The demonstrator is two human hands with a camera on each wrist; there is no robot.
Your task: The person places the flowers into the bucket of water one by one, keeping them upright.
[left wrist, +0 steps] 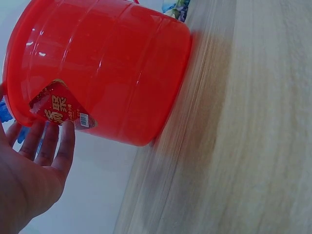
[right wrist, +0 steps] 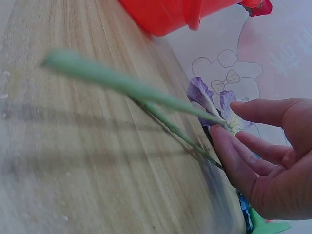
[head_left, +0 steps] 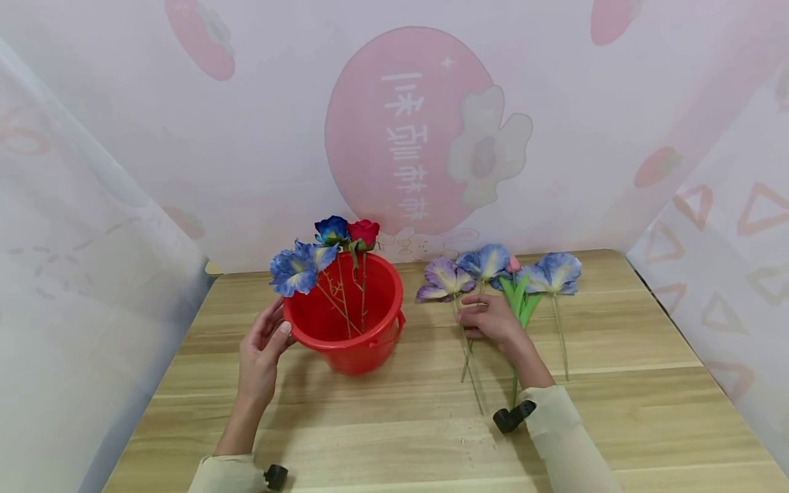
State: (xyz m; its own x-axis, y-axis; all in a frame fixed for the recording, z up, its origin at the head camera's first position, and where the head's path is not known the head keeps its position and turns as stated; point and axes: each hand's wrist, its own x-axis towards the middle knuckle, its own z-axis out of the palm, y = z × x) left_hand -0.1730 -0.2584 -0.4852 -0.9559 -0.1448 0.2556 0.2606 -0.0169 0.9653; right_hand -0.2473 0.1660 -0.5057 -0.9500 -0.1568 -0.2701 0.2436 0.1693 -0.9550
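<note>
I have the left hand (head_left: 259, 352) at the near-left side of the red bucket (head_left: 351, 359), its thumb up by the rim and its fingers fairly straight against the outer wall; on the left wrist feed I see them beside the gold-lettered sticker (left wrist: 61, 105). It clenches nothing.

The right hand (head_left: 493, 320) is at the purple flower (head_left: 446, 277), which is right of the bucket over the tabletop (head_left: 370, 424). On the right wrist feed I see the thumb and forefinger on either side of its stem, close under the petals, with a small gap between their tips; I cannot tell whether they grip it. From the head camera, its stem crosses another one.

Just beside it I see a blue flower (head_left: 483, 263), a pink tulip (head_left: 513, 263) with green leaves, and a second blue flower (head_left: 557, 272) at the far right. In the bucket stand a blue rose (head_left: 331, 229), a red rose (head_left: 364, 233) and a large blue bloom (head_left: 296, 270) leaning over the left rim.
</note>
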